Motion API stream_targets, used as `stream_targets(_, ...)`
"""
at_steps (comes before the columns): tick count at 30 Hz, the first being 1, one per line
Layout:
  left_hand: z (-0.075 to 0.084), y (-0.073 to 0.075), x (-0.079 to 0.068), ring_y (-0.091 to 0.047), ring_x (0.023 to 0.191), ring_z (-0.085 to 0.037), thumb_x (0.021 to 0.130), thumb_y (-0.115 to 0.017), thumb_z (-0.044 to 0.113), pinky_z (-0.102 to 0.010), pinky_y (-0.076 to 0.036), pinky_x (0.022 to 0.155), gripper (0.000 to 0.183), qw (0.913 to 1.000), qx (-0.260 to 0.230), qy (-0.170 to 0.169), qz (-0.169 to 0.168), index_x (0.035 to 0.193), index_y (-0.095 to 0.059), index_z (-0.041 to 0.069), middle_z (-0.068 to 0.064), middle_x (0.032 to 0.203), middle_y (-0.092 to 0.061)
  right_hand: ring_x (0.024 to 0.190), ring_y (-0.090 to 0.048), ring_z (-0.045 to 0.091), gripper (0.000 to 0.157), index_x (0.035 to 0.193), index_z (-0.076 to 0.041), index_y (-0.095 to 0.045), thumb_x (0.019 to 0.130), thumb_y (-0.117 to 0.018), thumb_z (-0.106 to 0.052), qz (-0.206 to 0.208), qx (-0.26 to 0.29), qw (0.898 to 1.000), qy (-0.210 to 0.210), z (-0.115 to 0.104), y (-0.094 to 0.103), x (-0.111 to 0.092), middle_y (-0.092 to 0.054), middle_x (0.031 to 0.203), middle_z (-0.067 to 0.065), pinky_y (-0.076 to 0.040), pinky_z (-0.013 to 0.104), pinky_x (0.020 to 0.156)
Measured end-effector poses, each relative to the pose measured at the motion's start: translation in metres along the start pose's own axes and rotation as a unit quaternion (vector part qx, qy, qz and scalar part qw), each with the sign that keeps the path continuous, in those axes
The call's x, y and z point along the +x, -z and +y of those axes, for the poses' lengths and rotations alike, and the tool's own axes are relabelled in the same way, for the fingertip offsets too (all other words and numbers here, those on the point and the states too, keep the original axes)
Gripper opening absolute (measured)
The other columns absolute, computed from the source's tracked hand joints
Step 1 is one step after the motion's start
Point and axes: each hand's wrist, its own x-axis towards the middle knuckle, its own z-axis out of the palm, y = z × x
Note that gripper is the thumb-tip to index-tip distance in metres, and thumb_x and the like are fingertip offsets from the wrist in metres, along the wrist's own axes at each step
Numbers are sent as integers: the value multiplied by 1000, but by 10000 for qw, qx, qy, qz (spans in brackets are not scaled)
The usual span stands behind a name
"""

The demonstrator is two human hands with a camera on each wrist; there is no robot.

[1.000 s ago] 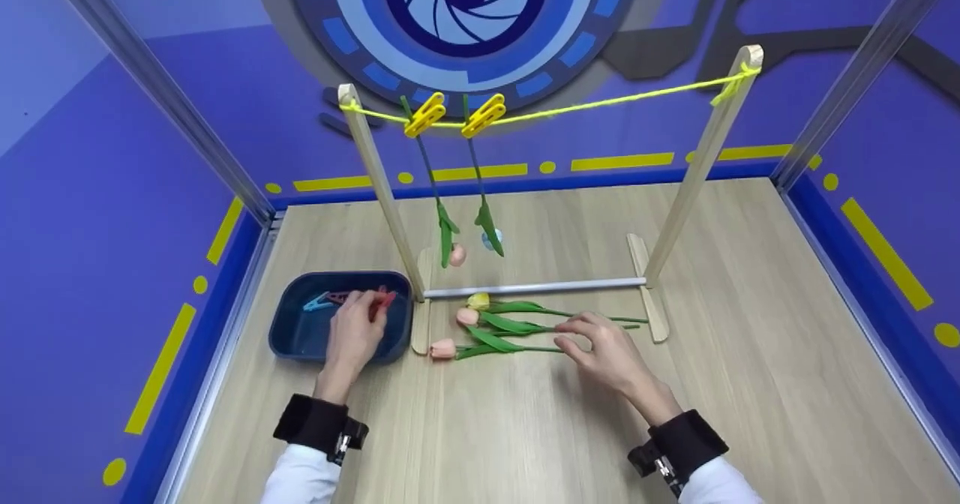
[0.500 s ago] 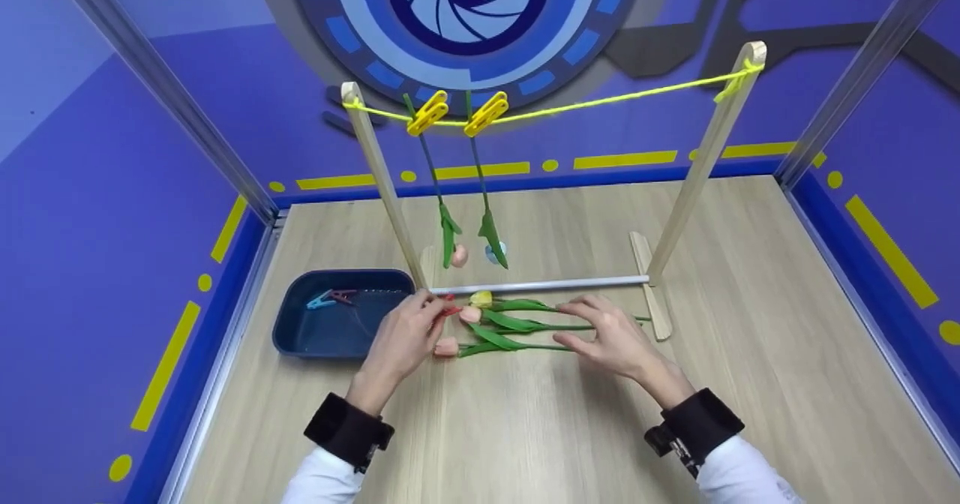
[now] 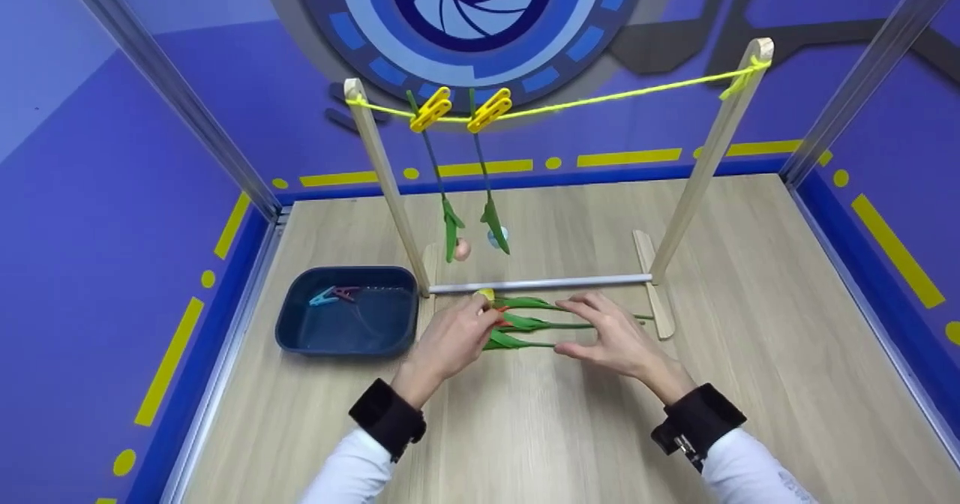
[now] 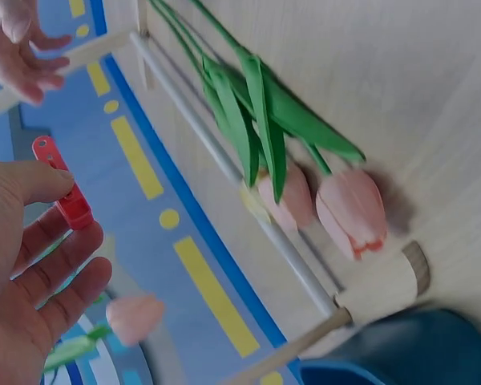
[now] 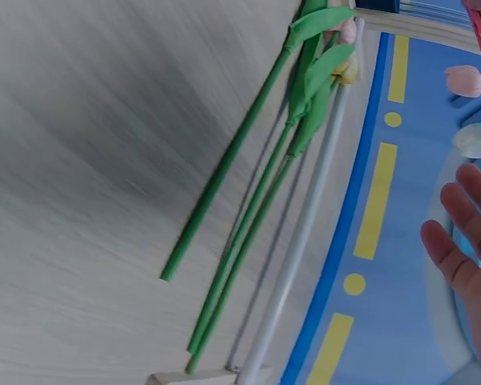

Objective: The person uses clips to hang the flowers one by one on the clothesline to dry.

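Observation:
My left hand (image 3: 454, 335) pinches a red clothespin (image 4: 62, 183) between thumb and fingers, above the flower heads. Over the stems hovers my right hand (image 3: 619, 335), fingers spread and holding nothing. Three tulips lie on the table beneath the hands: two pink tulips (image 4: 353, 210) and a yellow tulip (image 3: 486, 294), stems pointing right. The left hand hides the pink heads in the head view. A pink tulip (image 3: 462, 249) and a pale blue tulip (image 3: 498, 237) hang head down from a yellow line (image 3: 600, 101), each clipped by a yellow clothespin (image 3: 489, 109).
Wooden posts (image 3: 709, 159) hold the line at both ends, joined low down by a white rod (image 3: 540, 283). At left stands a dark blue bin (image 3: 300, 331) with a light blue clothespin (image 3: 322, 296) and a dark red clothespin (image 3: 346, 293). Blue panels surround the table.
My left hand has come out of the bin with the red clothespin and moved right, over the tulip heads. The right hand has barely shifted above the stems.

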Motion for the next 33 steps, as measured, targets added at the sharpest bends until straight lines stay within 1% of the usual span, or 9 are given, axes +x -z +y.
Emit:
stream_targets(5, 10, -8, 7, -59, 76, -14, 98, -63, 24, -26, -50, 63, 15, 9994, 122, -198, -259, 106, -73, 16, 0, 91, -62, 108, -65, 24, 64, 128, -10, -66, 74, -85, -39, 235, 289, 9993, 67, 5, -10, -2, -68, 117, 7, -54, 43, 90)
stream_targets(8, 15, -12, 10, -61, 80, -14, 99, -60, 23, -27, -52, 68, 15, 9985, 158, -273, -440, 107, -73, 18, 1, 95, -63, 106, -66, 23, 62, 126, -9, -67, 74, -86, -35, 405, 370, 9984, 161, 6, -15, -3, -69, 115, 6, -55, 42, 88)
stream_targets(12, 22, -19, 13, -61, 81, -14, 99, -60, 24, -28, -50, 70, 15, 9973, 224, -383, -577, 106, -73, 22, 2, 95, -64, 104, -67, 23, 62, 125, -8, -68, 72, -88, -33, 466, 428, 9977, 253, 7, -19, -2, -70, 113, 6, -56, 41, 85)
stream_targets(15, 27, -24, 16, -61, 80, -13, 99, -61, 26, -26, -50, 69, 15, 9967, 188, -477, -626, 104, -74, 23, 3, 95, -65, 102, -68, 22, 60, 123, -8, -68, 72, -88, -33, 405, 493, 9976, 272, 7, -23, -2, -70, 112, 5, -57, 39, 85)
stream_targets(20, 33, -30, 19, -63, 85, -12, 97, -64, 22, -25, -52, 74, 13, 9960, 46, -552, -694, 103, -75, 22, 3, 97, -66, 100, -69, 21, 58, 123, -11, -69, 74, -87, -36, 207, 468, 9985, 185, 6, -29, -5, -69, 111, 4, -57, 38, 82)
stream_targets(22, 34, -31, 19, -63, 84, -12, 96, -64, 22, -25, -53, 74, 14, 9959, 29, -566, -707, 104, -75, 23, 3, 96, -66, 99, -69, 19, 57, 123, -11, -69, 75, -86, -37, 181, 481, 9986, 133, 6, -32, -6, -69, 110, 3, -57, 37, 80)
stream_targets(25, 36, -33, 19, -63, 82, -12, 97, -63, 23, -25, -52, 71, 14, 9957, 24, -604, -708, 105, -75, 24, 4, 95, -65, 99, -68, 19, 55, 122, -11, -70, 75, -86, -35, 228, 494, 9984, 124, 6, -34, -6, -69, 110, 1, -56, 37, 81)
stream_targets(29, 37, -35, 19, -62, 80, -11, 99, -61, 25, -24, -51, 66, 16, 9950, 44, -671, -733, 108, -75, 24, 4, 96, -64, 101, -68, 20, 52, 119, -11, -71, 74, -87, -32, 321, 476, 9980, 253, 7, -37, -6, -70, 110, 2, -56, 37, 83)
stream_targets(33, 38, -34, 20, -62, 79, -10, 98, -62, 24, -23, -51, 65, 18, 9947, 19, -668, -779, 111, -75, 23, 4, 96, -64, 99, -67, 19, 45, 114, -12, -74, 75, -87, -30, 347, 452, 9977, 355, 8, -40, -7, -70, 107, 2, -56, 37, 81)
